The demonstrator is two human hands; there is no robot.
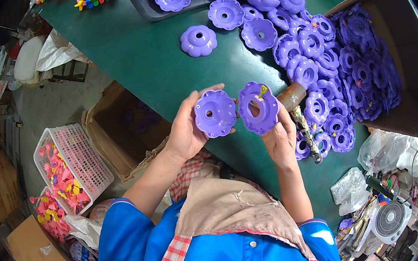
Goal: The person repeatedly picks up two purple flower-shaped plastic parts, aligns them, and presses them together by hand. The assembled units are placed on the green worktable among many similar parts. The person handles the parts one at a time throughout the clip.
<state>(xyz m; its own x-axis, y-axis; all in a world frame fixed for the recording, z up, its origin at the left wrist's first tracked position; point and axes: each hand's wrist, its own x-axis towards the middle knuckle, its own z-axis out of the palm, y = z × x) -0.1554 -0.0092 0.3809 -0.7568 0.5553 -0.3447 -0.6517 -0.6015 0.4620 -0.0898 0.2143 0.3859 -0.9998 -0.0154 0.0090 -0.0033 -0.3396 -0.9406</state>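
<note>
Table, green: spreading beneath and beyond both my hands (pixel 122 63).

Carton, brown cardboard (pixel 417 105): standing well to the right of my right hand, holding many purple pieces.

Basket, white, slatted (pixel 90 166): standing well to the left of my left forearm, holding pink and yellow parts.

Tray, dark (pixel 144 8): lying beyond my hands, bearing purple flower-shaped cups.

Heap of purple rings and cups (pixel 311 42): lying beyond and to the right of my right hand.

Hammer, rusty head (pixel 292 96), patterned handle (pixel 305 131): lying just right of my right hand.

Left hand (pixel 183 128): I am clasping a scalloped purple cup (pixel 222 113) by its edge, its small hole showing.

Right hand (pixel 282 142): I am pinching a scalloped purple ring (pixel 269 112), holding it just beside the cup.

Yellow piece, small (pixel 263 91): sitting on the ring's far edge.
</note>
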